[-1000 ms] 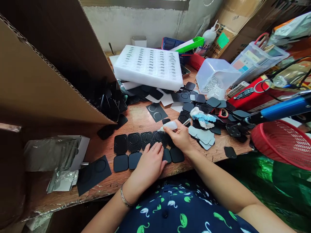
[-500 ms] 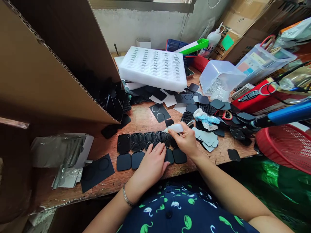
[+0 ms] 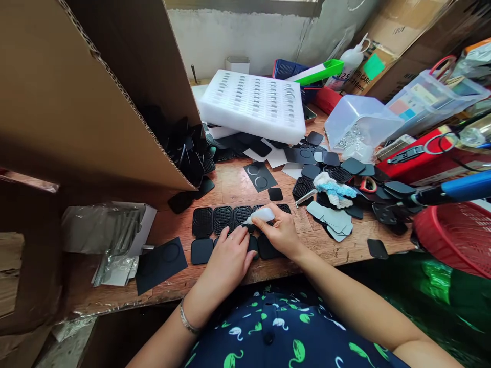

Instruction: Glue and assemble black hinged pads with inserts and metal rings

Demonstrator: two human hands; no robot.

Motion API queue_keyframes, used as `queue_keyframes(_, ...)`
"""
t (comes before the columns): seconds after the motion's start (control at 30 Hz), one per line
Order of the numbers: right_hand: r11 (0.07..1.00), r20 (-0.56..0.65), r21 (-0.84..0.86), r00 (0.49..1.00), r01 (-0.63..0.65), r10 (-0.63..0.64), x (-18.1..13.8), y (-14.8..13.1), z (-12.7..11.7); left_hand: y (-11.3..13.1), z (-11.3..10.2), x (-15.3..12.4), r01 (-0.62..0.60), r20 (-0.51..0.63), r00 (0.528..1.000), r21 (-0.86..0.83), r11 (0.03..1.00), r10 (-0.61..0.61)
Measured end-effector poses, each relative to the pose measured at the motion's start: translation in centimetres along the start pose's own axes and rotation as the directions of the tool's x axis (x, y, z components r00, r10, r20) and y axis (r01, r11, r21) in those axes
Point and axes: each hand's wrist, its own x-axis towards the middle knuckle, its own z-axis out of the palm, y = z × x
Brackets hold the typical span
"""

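Observation:
My right hand is closed around a small white squeeze bottle, held tilted with its narrow tip pointing left and down over the row of black cases. Several black hinged cases lie opened flat side by side, ridged halves at the back and smooth halves toward me. My left hand lies flat over the smooth halves, fingers stretched out, fingertips near the bottle's tip. Part of the row is hidden under both hands.
A big cardboard box with black pieces stands at left. Behind are a white foam tray and a sheet with two rings. To the right lie grey pads, a crocheted cloth and a red basket.
My right hand and the bottle have shifted left and slightly down along the row. My left hand has moved a little left too. The camera view has turned slightly.

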Motion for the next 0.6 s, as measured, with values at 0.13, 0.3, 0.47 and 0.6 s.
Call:
queue_keyframes(0.13,0.998,0.015,-0.058,0.999,0.030,-0.029,-0.1,-0.3,-0.1,0.1,0.0,-0.1,0.008,-0.001,1.000,-0.003,1.000,-0.008)
queue_keyframes(0.3,0.995,-0.007,-0.089,0.999,0.044,-0.045,0.0,-0.6,-0.9,0.0,0.0,-0.1,0.009,0.021,1.000,-0.011,1.000,-0.009)
queue_keyframes(0.47,0.993,-0.076,0.089,0.994,-0.077,0.084,1.6,-0.2,-1.2,0.1,-0.1,-0.2,0.010,0.012,1.000,-0.006,1.000,-0.010)
queue_keyframes(0.6,0.991,-0.080,0.115,0.994,-0.063,0.073,3.2,0.4,-0.2,0.2,-0.2,-0.2,0.018,0.020,1.000,-0.011,1.000,-0.018)
